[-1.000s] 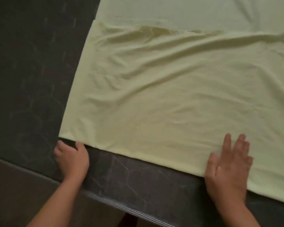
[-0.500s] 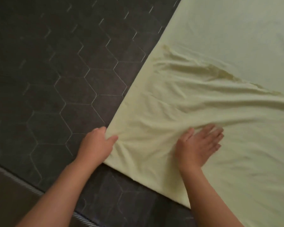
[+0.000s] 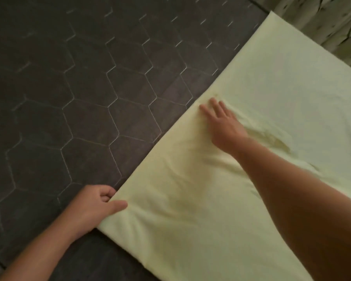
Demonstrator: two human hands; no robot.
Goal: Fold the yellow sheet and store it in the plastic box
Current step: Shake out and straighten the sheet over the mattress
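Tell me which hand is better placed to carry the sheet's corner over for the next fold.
Left, probably. The left hand pinches the near corner of the yellow sheet, while the right hand lies flat on it, farther along the edge.

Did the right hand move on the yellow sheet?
Yes. The right hand slid from the near edge of the yellow sheet up to its left edge, beside the dark quilted surface.

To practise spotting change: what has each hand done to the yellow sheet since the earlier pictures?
The right hand slid flat across the yellow sheet, away from its near edge. The left hand took hold of the near corner. The sheet stays spread on the dark surface.
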